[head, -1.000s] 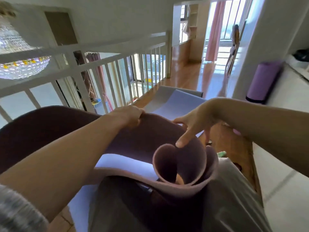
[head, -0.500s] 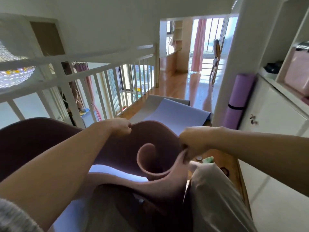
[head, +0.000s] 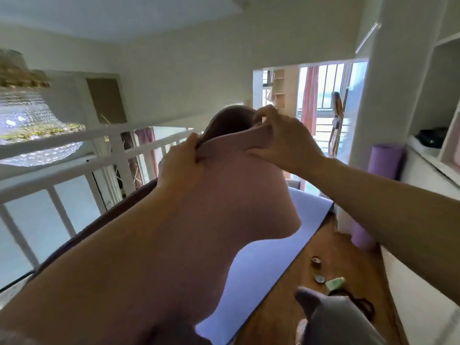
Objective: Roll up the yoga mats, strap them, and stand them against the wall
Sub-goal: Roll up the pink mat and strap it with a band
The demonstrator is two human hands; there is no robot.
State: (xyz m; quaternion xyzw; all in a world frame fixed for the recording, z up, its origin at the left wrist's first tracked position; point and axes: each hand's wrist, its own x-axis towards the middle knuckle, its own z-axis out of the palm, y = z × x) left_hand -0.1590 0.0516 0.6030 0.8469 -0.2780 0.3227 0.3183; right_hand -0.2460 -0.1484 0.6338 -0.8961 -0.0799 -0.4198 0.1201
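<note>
Two hands work on one mat: the left hand [head: 183,160] and the right hand [head: 282,143] each pinch the raised top edge of a dusty-pink yoga mat [head: 239,200], fingers curled over it, near one another but not touching. The mat hangs from that grip in mid-air in front of the white railing [head: 118,168]. Its darker side shows behind the edge and trails down to the left.

Beneath it a lavender mat [head: 268,250] lies flat on the wooden floor [head: 331,247]. A purple rolled mat [head: 385,159] already stands upright beside the white cabinet [head: 420,170].

The step in hand looks like rolling the pink mat, at its very start, since no tight coil shows. The next move probably calls for turning the pinched edge over on itself and keeping both sides level as it winds, snug enough to take a strap. A dark loop [head: 363,306] near the grey-trousered knee [head: 331,317] may be that strap, but it is too blurred to tell.
</note>
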